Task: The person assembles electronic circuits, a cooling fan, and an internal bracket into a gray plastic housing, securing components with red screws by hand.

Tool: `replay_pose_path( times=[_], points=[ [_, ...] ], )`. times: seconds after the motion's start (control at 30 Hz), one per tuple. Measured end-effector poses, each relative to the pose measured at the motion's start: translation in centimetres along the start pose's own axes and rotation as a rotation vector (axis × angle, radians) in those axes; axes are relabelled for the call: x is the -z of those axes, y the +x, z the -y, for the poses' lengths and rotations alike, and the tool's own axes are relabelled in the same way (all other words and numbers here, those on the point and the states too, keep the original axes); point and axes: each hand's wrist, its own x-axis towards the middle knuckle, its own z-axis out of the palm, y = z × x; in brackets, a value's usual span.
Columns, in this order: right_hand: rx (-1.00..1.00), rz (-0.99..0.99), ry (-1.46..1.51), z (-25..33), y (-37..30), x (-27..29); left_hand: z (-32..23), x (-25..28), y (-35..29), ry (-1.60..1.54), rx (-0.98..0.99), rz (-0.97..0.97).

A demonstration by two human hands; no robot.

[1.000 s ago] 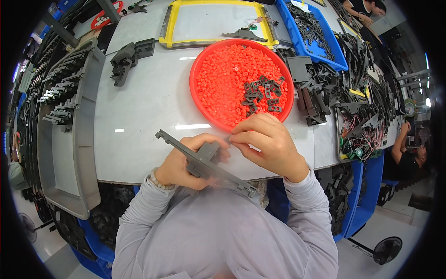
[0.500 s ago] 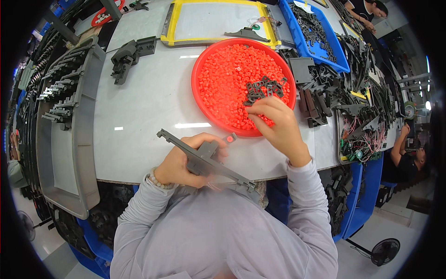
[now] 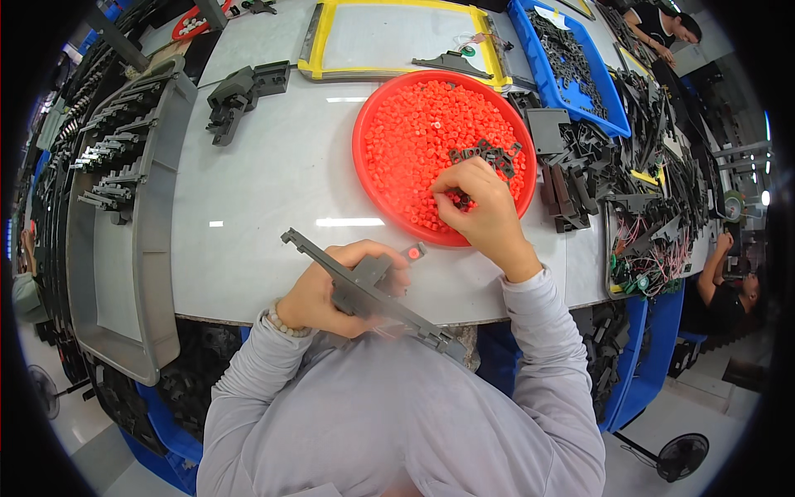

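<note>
- Left hand (image 3: pixel 331 291) closed around a long dark grey plastic bar (image 3: pixel 364 294), held at the near edge of the white table (image 3: pixel 273 190); the bar runs on a slant from upper left to lower right, its lower end over the person's lap.
- A small red cap (image 3: pixel 414 253) sits at the tip of a stub on the bar, just beside the left fingertips.
- Right hand (image 3: pixel 480 207) reaches into the round red tray (image 3: pixel 364 166), fingers pinched together down among the small red pieces (image 3: pixel 422 132); what they pinch is hidden under the hand, possibly one red piece.
- A cluster of small dark parts (image 3: pixel 489 155) lies in the tray, just beyond the right knuckles.
- Right of the tray: a loose heap of black plastic parts (image 3: pixel 596 157), touching the tray's edge in places.
- Far side of the table: a yellow-rimmed tray (image 3: pixel 319 50) and a blue bin (image 3: pixel 609 124) with dark parts.
- Left of the table: a grey bin (image 3: pixel 149 273) holding rows of dark assemblies.
- A dark grey bracket (image 3: pixel 240 95) lies alone on the table, well apart from both hands.
</note>
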Motion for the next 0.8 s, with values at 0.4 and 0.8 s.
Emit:
replay_pose_path(
  times=[0.4, 0.8],
  points=[
    [0.048, 0.005, 0.333, 5.2, -2.6, 1.2, -0.6, -0.7, 0.8, -0.052, -0.007, 0.036],
    [0.103, 0.004, 0.353, 5.4, -3.8, 0.7, -0.2, -0.7, 0.7, -0.044, -0.008, 0.054]
  ],
)
